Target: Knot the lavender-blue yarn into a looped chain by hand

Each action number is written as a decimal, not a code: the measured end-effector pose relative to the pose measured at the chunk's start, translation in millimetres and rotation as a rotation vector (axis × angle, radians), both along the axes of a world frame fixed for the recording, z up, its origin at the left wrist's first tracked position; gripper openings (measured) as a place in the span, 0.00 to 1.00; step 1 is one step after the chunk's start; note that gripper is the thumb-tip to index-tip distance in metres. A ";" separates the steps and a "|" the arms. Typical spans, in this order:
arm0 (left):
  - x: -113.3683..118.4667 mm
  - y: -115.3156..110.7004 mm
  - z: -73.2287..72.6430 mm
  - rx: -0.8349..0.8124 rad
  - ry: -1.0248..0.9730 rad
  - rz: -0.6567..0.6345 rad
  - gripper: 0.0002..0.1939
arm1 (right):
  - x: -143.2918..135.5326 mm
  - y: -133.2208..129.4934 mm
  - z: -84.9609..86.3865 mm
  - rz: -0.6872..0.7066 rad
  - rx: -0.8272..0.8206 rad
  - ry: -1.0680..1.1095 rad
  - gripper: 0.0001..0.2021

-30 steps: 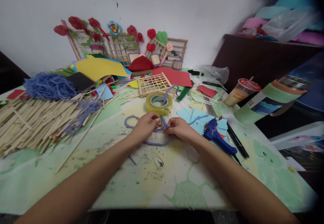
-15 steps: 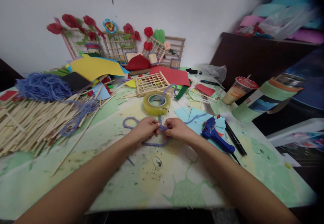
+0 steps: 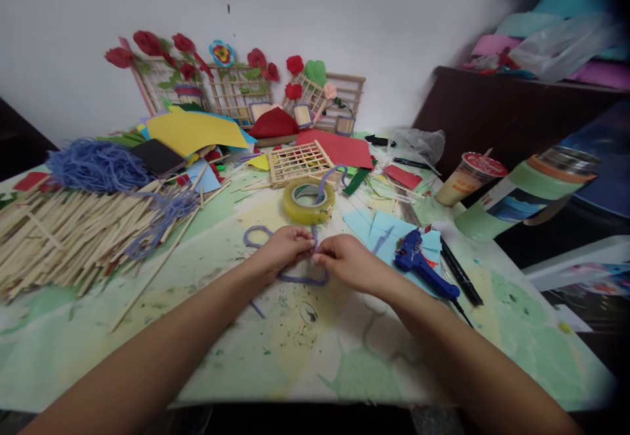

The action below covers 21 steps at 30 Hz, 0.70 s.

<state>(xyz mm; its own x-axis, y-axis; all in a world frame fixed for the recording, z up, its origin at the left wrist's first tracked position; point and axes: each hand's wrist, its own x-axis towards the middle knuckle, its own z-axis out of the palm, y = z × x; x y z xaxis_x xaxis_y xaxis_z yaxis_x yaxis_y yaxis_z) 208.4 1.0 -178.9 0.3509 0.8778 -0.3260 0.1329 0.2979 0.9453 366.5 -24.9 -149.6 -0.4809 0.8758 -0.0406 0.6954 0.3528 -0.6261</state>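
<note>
Purple yarn [image 3: 305,281] lies in loops on the table and runs up between my hands to a yellow tape roll [image 3: 295,210]. My left hand [image 3: 289,248] pinches the yarn just below the roll. Close beside it on the right, my right hand [image 3: 342,258] has its thumb and forefinger pressed together near the same strand; whatever sits between those fingertips is too small to make out. A strand of yarn also passes through the roll's centre and curls behind it.
Wooden sticks [image 3: 73,238] and a yarn heap [image 3: 98,166] cover the left. A small lattice [image 3: 301,161] stands behind the tape. On the right are a blue glue gun [image 3: 423,268], black pen [image 3: 461,272], cup [image 3: 467,178] and green bottle [image 3: 522,192].
The right hand has shifted slightly and its fingers have moved off the yarn crossing. The yarn end that stretched right over the blue paper is now shorter and blurred. The view has shifted slightly.
</note>
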 end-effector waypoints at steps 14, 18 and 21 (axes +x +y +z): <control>-4.2 -3.8 2.4 -0.085 -0.207 0.034 0.15 | -13.2 -18.2 -0.8 -0.018 0.101 0.147 0.18; -4.5 -5.7 6.2 -0.101 -0.190 -0.006 0.14 | -9.4 1.3 -14.0 -0.347 -0.047 0.549 0.10; -5.0 -6.3 7.4 -0.098 -0.207 -0.013 0.14 | -10.7 7.2 -23.2 -0.346 -0.399 0.778 0.14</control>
